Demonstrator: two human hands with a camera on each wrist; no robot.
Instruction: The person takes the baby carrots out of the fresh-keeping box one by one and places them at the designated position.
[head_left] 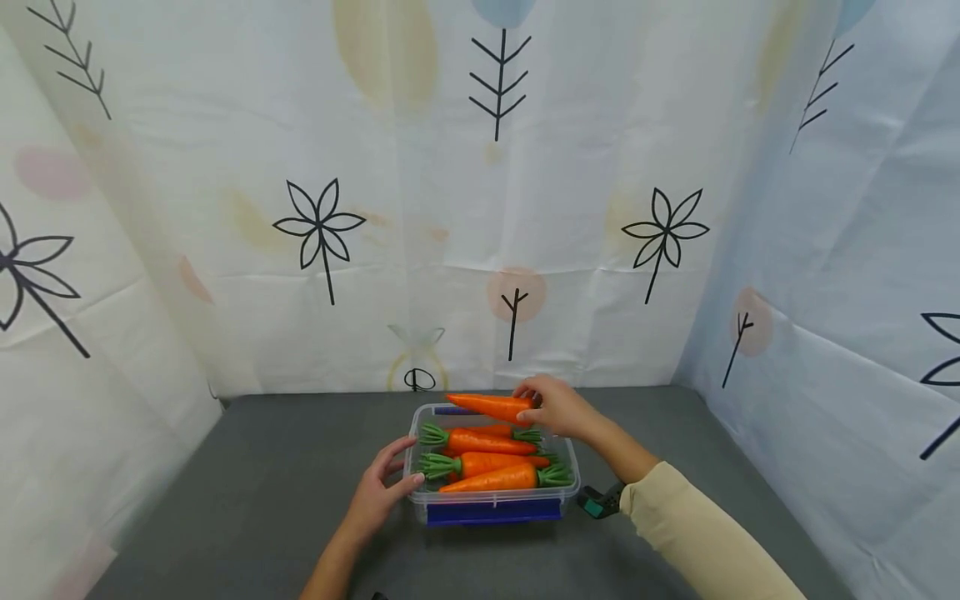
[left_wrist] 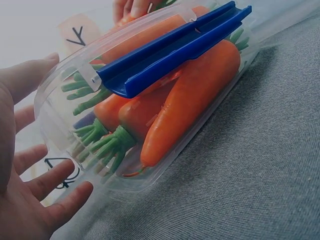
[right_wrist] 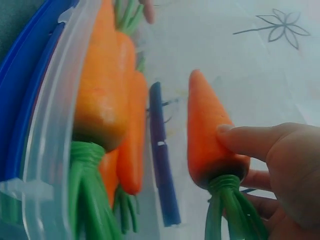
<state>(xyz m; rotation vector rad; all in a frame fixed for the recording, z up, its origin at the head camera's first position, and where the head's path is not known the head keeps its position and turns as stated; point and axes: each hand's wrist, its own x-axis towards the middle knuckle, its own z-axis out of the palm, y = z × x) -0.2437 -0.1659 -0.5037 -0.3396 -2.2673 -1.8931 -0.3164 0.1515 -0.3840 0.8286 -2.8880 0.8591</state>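
Note:
A clear plastic box [head_left: 495, 497] with blue latches holds several orange carrots [head_left: 498, 477] with green tops. Over its far side, my right hand [head_left: 558, 407] grips one carrot [head_left: 487, 406] near its top end, thumb on one side and fingers on the other. That carrot [right_wrist: 207, 135] points its tip away from the hand in the right wrist view. My left hand [head_left: 381, 492] is at the box's left side, its fingers spread along the wall. In the left wrist view the fingers [left_wrist: 55, 180] look fairly straight, the thumb near the rim.
The box stands on a dark grey table [head_left: 300, 467]. White patterned cloth [head_left: 450, 208] hangs behind and on both sides. A small dark device with a green patch [head_left: 596, 506] shows by the right wrist.

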